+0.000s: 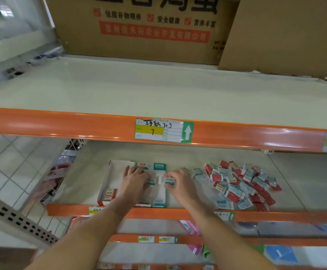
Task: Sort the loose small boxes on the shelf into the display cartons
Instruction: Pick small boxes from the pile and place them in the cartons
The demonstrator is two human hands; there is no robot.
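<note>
Right hand point(180, 182): fingers point(167, 175) curled round a small teal-and-white box point(169, 181), held over the right edge of the teal display carton point(158, 199). Left hand point(136, 180): reaching into that same carton, fingertips on another teal box point(151, 182); whether it pinches or only steadies it, cannot tell.

Step in hand, as I read it: placing teal boxes into the teal carton. Next move calls for lowering the held box flat and squaring it against its neighbour, then reaching back right for another.

Containers: two cartons side by side near the front lip of the lower shelf point(295, 172). The red display carton point(108, 180) on the left holds a few red-labelled boxes point(110, 193) at its near end, the rest of its floor bare. Contents of the teal carton mostly hidden under the hands.

Loose pile point(238, 186) of red and teal boxes lies just right of the cartons. Sorting looks early; much is left.
</note>
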